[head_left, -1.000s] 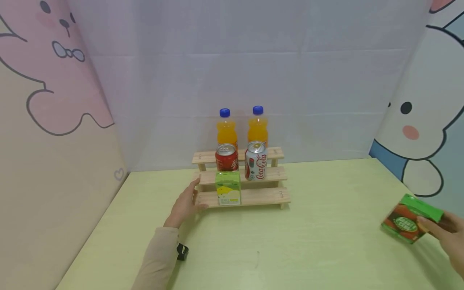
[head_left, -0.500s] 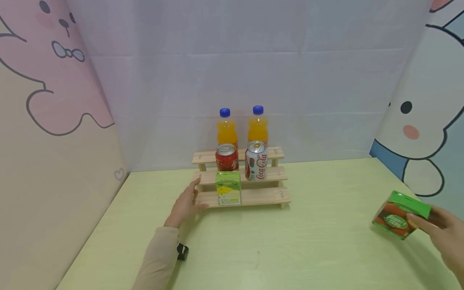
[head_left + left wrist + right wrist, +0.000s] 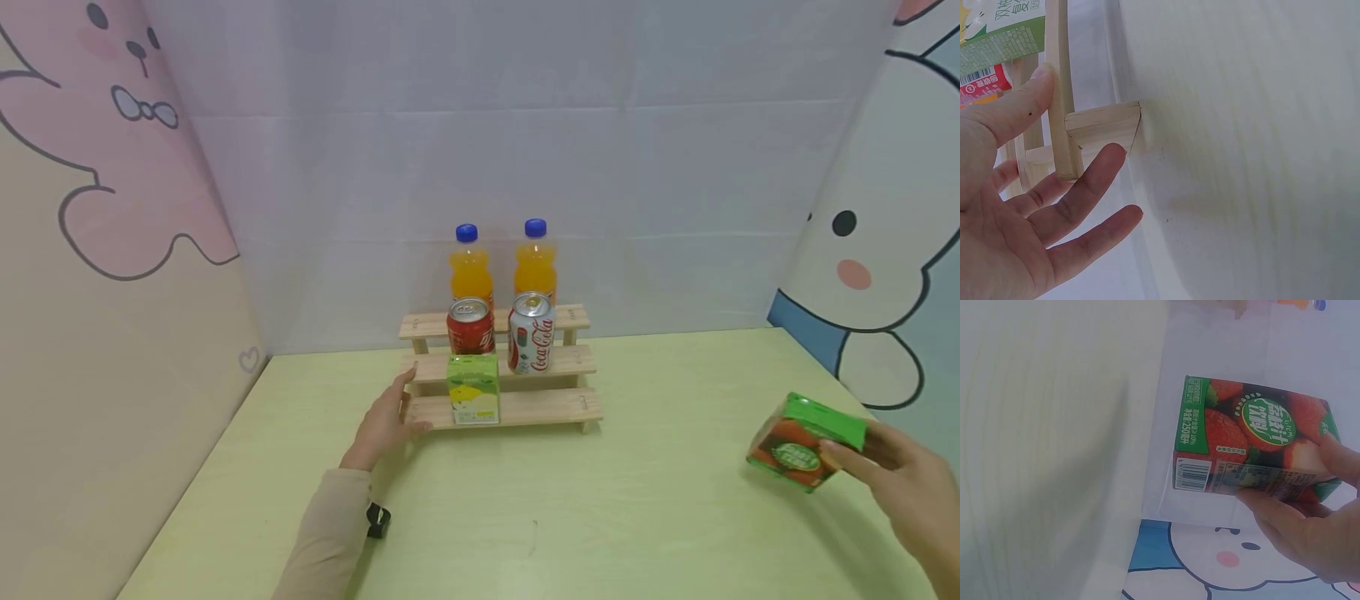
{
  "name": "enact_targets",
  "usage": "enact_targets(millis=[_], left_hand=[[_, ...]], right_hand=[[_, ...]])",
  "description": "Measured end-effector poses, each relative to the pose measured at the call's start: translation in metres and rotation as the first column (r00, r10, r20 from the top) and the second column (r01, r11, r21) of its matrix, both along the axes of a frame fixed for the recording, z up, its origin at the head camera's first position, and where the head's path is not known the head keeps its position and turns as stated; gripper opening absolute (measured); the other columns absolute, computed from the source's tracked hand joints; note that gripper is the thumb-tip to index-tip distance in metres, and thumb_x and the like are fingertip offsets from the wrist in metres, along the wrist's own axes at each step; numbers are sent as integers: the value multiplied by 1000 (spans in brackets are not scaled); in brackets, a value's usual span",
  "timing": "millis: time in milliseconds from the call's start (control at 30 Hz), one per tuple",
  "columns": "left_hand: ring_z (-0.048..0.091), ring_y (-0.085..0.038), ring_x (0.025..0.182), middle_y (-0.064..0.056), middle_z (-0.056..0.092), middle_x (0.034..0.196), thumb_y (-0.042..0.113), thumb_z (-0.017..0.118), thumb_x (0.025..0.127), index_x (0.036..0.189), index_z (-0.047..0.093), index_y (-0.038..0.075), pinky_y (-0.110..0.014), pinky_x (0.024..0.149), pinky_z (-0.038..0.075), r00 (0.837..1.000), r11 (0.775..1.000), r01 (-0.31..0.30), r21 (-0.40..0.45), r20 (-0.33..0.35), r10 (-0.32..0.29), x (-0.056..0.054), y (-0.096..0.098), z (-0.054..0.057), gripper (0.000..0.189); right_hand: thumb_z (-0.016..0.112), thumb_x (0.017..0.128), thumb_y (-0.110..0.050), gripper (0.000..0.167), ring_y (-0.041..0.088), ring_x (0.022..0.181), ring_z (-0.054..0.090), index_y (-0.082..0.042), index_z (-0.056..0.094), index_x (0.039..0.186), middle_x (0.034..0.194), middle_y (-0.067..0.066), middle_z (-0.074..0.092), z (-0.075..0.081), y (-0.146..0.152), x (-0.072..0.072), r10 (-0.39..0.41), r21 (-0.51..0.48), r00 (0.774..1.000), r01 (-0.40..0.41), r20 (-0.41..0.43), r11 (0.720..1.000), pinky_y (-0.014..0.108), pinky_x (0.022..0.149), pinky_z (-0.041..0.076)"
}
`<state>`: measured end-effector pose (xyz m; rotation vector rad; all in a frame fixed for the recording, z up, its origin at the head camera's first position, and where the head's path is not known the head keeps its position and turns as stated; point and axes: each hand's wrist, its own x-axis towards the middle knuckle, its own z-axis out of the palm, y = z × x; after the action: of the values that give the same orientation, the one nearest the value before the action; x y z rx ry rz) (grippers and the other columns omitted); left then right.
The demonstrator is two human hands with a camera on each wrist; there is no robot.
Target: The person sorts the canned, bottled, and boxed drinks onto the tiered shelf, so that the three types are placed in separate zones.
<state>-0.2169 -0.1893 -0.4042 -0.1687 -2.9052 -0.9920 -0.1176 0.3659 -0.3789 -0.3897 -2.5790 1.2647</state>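
Note:
At the left end of a three-step wooden rack (image 3: 547,406), my left hand (image 3: 382,425) rests with fingers spread. In the left wrist view its thumb (image 3: 1025,106) touches the lowest board's front, and other fingertips are beside the board ends. My right hand (image 3: 903,483) grips a green-topped strawberry-print juice carton (image 3: 798,454), tilted above the table at the right; the right wrist view shows thumb and fingers on opposite sides. On the lowest step stands a green juice carton (image 3: 474,392). Behind it are a red can (image 3: 471,327) and a white Coca-Cola can (image 3: 532,333).
Two orange drink bottles with blue caps, the left bottle (image 3: 470,271) and the right bottle (image 3: 536,267), stand on the top step. A pale curtain (image 3: 487,150) hangs behind the yellow-green table (image 3: 600,517). Side panels carry cartoon animals.
My right hand has carried the strawberry-print juice carton leftward, toward the rack, and slightly up in the view. The left hand has kept its place at the rack's end.

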Motion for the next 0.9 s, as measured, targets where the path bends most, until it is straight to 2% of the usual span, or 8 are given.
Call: enact_targets(millis=[100, 167, 233, 267, 333, 400, 700, 900], left_hand=[[48, -38, 111, -24, 48, 126, 18, 77, 72, 143, 24, 10, -52, 88, 39, 1000, 1000, 1, -7, -1, -1, 0, 0, 0, 89], [48, -38, 111, -24, 48, 126, 18, 78, 72, 143, 24, 10, -52, 89, 39, 1000, 1000, 1, -10, -3, -1, 0, 0, 0, 90], [48, -38, 110, -25, 48, 125, 17, 78, 72, 143, 24, 9, -52, 88, 40, 1000, 1000, 4, -13, -8, -4, 0, 0, 0, 90], [48, -38, 110, -25, 48, 125, 17, 78, 72, 143, 24, 9, -51, 88, 40, 1000, 1000, 3, -14, -10, -4, 0, 0, 0, 90], [49, -38, 110, -24, 48, 125, 17, 77, 72, 143, 24, 10, -51, 89, 39, 1000, 1000, 0, -14, -8, 0, 0, 0, 0, 89], [49, -37, 109, -24, 49, 124, 17, 77, 72, 143, 25, 9, -51, 88, 40, 1000, 1000, -1, -19, -12, 1, 0, 0, 0, 89], [51, -35, 106, -23, 50, 123, 18, 78, 72, 143, 25, 9, -49, 85, 42, 1000, 1000, -4, -26, -11, 4, -1, 0, -1, 89], [51, -35, 106, -23, 50, 123, 17, 78, 71, 143, 25, 9, -49, 85, 42, 1000, 1000, -1, -25, -21, 0, 0, 0, -1, 89]], right_hand=[[63, 86, -33, 63, -18, 74, 34, 6, 40, 130, 81, -39, 39, 3, -4, 0, 19, 54, 1000, -19, -1, 998, 30, 68, 42], [62, 86, -35, 65, -15, 79, 34, 6, 40, 131, 82, -39, 40, 3, -7, 0, 28, 73, 1000, -28, 1, 997, 30, 68, 42], [61, 86, -37, 69, -2, 97, 44, 8, 37, 133, 84, -40, 39, 3, -9, -1, 42, 63, 999, -42, 4, 997, 44, 78, 42], [61, 87, -37, 69, 8, 109, 45, 8, 36, 133, 86, -41, 39, 3, -10, -1, 50, 51, 999, -50, 2, 997, 50, 82, 39], [60, 87, -37, 71, 31, 125, 34, 8, 34, 135, 87, -41, 38, 2, -14, -2, 60, 11, 998, -60, 6, 998, 63, 86, 29], [61, 87, -36, 71, 48, 125, 21, 9, 33, 135, 88, -41, 38, 1, -17, -4, 73, -15, 997, -73, 0, 997, 65, 89, 26], [63, 86, -35, 68, 50, 122, 25, 8, 37, 132, 91, -40, 41, 0, -29, -9, 152, -7, 988, -152, -28, 988, 66, 86, 26], [63, 85, -33, 63, 44, 122, 30, 7, 41, 128, 90, -41, 42, 3, -37, -12, 187, 12, 982, -187, -39, 982, 64, 86, 28]])
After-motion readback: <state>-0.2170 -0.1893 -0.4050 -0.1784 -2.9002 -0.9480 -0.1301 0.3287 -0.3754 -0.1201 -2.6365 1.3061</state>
